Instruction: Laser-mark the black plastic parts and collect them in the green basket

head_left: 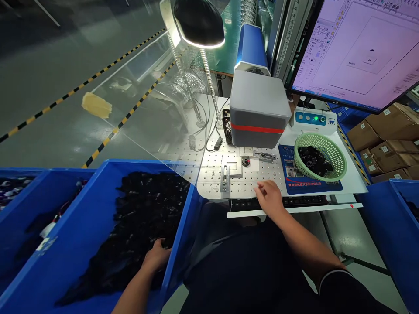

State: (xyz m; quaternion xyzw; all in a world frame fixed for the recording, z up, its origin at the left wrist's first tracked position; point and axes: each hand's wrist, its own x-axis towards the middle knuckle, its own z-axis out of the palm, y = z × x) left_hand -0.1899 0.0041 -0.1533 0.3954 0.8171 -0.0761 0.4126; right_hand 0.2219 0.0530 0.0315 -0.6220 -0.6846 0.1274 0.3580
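Observation:
My left hand point(156, 258) reaches into a large blue bin point(81, 244), touching the heap of small black parts point(140, 218). Its fingertips are partly lost among the dark parts, so I cannot make out whether it grips one. Over the front edge of the perforated white plate point(209, 183), just above the keyboard point(304, 201), is my right hand point(270, 198). The fingers of this hand are curled together, with nothing visible in them. Beyond it, a small round black part point(245, 161) sits beside a metal fixture point(225, 174), under a grey machine head point(258, 109).
A green basket point(342, 163) of black parts stands on a blue mat point(294, 185) at the right. Behind are a button box point(314, 118) and a monitor point(356, 52). A lit lamp point(199, 22) and a clear panel point(147, 122) rise at the left. Another blue bin point(382, 218) stands right.

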